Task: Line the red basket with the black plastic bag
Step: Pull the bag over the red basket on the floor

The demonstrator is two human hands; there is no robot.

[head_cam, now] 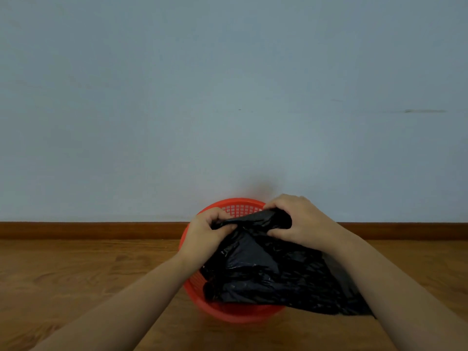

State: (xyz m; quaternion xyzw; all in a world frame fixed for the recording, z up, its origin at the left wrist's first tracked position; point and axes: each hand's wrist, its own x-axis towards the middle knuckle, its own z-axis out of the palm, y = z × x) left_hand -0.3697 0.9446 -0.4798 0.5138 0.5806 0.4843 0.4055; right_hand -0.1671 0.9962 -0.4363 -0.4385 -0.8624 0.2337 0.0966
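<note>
Two hands: the left hand (205, 234) and the right hand (298, 224) are both over the far half of the round red plastic lattice basket (236, 314), each clenched on the crumpled glossy black plastic bag (266, 274).
Left hand: fingers and thumb are curled round a gathered fold of the bag's top edge, at the far left of the basket mouth.
Right hand: knuckles are up and the fingers are bent over a thick bunch of the same edge, with the thumb pinching it from the near side, at the far right of the mouth.
Forearms: both are bare and reach in from the near edge, the right one crossing above the bag's right part.
Basket: it stands upright on the brown wood-grain floor (76, 274), near the skirting board. A strip of its far inner wall shows bare grid between the two hands.
Bag: it is stretched from the hands towards the near side and covers most of the basket opening. Its lower right part drapes out past the near right rim.
Basket contents: the bag's lower left folds lie inside the near rim. The bottom is hidden under the plastic, so how deep the bag sits cannot be told.
Background: a brown wooden skirting board (88, 230) runs left to right below a pale blue-grey wall (228, 97).
</note>
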